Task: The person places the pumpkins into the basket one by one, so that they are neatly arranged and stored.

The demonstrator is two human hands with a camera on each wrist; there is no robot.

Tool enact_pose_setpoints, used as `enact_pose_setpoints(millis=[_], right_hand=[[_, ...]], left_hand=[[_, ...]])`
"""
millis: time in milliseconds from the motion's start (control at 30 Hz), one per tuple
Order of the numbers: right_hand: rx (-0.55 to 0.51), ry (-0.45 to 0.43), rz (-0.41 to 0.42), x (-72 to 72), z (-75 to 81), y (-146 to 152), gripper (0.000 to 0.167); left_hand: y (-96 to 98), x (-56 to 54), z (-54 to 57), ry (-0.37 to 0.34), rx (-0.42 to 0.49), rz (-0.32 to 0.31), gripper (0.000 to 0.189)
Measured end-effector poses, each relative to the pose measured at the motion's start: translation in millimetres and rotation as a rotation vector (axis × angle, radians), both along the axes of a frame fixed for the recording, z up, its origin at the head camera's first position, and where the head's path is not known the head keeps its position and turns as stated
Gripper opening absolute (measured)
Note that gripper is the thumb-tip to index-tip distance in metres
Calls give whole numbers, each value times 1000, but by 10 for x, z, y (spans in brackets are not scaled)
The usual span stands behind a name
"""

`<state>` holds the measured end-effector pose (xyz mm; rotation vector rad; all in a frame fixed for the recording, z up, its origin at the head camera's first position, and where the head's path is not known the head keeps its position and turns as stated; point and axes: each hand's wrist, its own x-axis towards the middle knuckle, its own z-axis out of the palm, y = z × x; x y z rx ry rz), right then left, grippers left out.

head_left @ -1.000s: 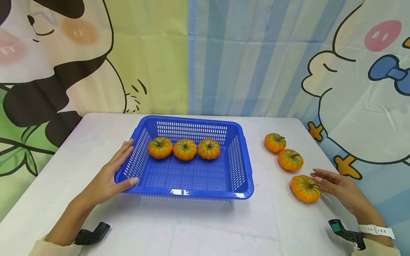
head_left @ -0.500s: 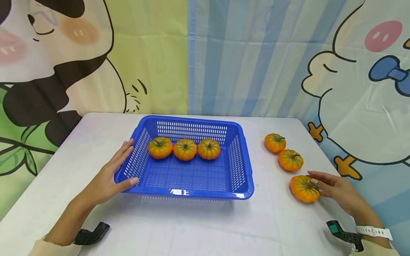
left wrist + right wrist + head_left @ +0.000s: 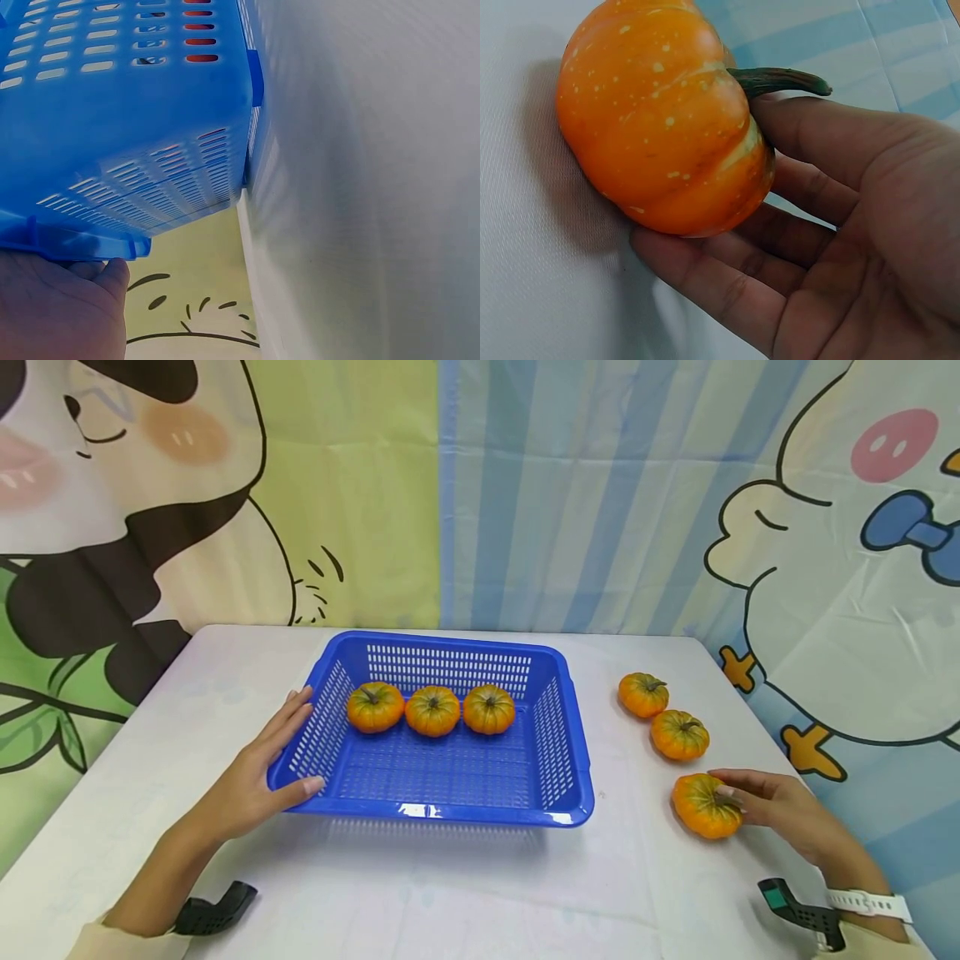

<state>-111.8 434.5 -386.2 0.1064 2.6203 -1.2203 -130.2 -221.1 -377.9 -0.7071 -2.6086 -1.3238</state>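
Observation:
My left hand [image 3: 251, 781] rests on the left side of a blue plastic basket [image 3: 472, 812], fingers stretched along the rim and thumb lying over the near left corner. Three small orange-green pumpkins [image 3: 432, 711] sit in a row inside it, toward the back. On the right, my right hand [image 3: 783, 810] holds another pumpkin [image 3: 660, 120], its thumb beside the dark green stem and its other fingers round the lower side. That pumpkin is tilted close over the white tabletop, with a shadow beside it. The left wrist view shows fingers [image 3: 112, 277] under the basket's rim.
Two more pumpkins [image 3: 679, 735] stand behind the held one, near the right side of the white-covered table [image 3: 450, 902]. A patterned curtain [image 3: 525, 502] with cartoon animals hangs along the back and sides. Dark camera mounts are worn at both wrists.
My right hand has moved slightly left and closed on the nearest pumpkin, which has shifted a little left and tilted. The left hand and the basket have stayed put.

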Motion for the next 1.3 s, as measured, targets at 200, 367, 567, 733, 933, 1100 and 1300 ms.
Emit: enact_pose_setpoints(millis=[200, 367, 567, 733, 933, 1100, 1300], right_hand=[[5, 50, 20, -20, 7, -31, 53], [15, 102, -41, -76, -19, -143, 60], [-4, 147, -114, -130, 1, -310, 68], [-3, 196, -84, -176, 114, -409, 64], [-24, 217, -63, -222, 219, -564, 61], [-51, 237, -42, -247, 283, -690, 57], [-76, 236, -29, -288, 340, -791, 57]], left_hand=[[2, -3, 0, 1, -2, 4, 91], [-4, -2, -9, -5, -4, 18, 91], [-6, -6, -23, -3, -8, 19, 90], [-3, 1, -17, -3, -13, 28, 90], [-1, -6, -11, -9, -18, 29, 90], [-6, -14, -26, -10, -7, 24, 90], [-8, -14, -32, -6, -14, 26, 90]])
